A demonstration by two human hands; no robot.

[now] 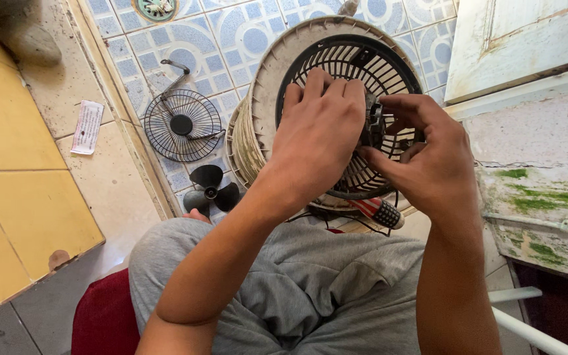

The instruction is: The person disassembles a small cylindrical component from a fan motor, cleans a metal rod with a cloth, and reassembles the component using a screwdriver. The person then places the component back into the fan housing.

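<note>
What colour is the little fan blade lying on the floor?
The fan blade is black, with three rounded paddles. It lies on the blue-and-white patterned tiles, shown in the head view.

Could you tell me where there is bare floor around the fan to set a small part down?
Free: yellow tiles left of the paper slip. Crowded: the patterned blue tiles, where the wire guard, black blade and fan housing lie, with both hands on it.

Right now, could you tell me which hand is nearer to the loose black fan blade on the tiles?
Left. The left hand rests on the fan housing, right of the fan blade; the right hand is farther right.
</note>
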